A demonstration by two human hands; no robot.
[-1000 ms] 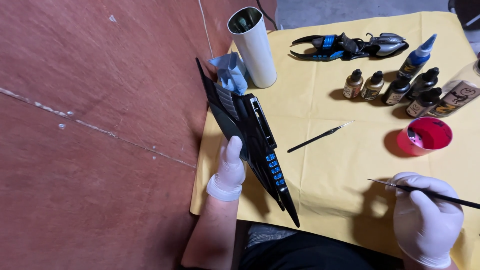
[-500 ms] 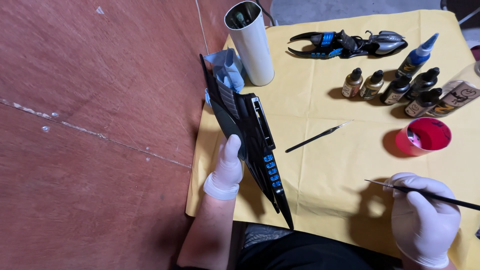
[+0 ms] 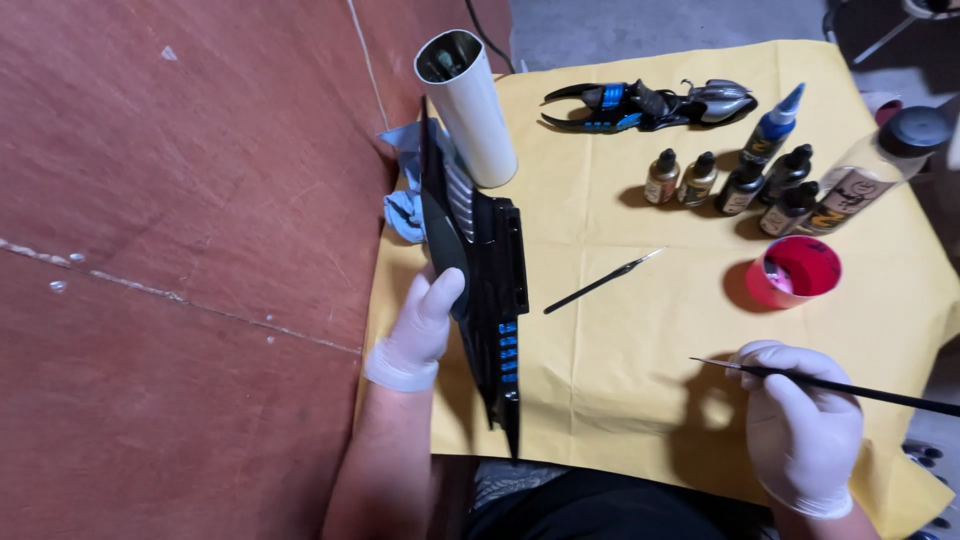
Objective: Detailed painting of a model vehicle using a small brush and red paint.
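My left hand (image 3: 420, 325), in a white glove, grips a long black model part (image 3: 480, 280) with blue painted rectangles near its pointed lower end. The part is held upright over the left edge of the yellow sheet (image 3: 640, 340). My right hand (image 3: 800, 430), also gloved, holds a thin black paintbrush (image 3: 830, 385) with its tip pointing left, well apart from the model part. A second thin brush (image 3: 603, 281) lies on the sheet between my hands.
A white tube cup (image 3: 468, 105) stands at the back left by a blue cloth (image 3: 405, 210). Another black and blue model piece (image 3: 645, 103) lies at the back. Several small paint bottles (image 3: 740, 180) and a red cup (image 3: 795, 272) sit right. Brown floor (image 3: 180, 250) lies left.
My left hand has turned the model part more upright, its pointed end swinging left. My right hand and its brush have stayed almost still.
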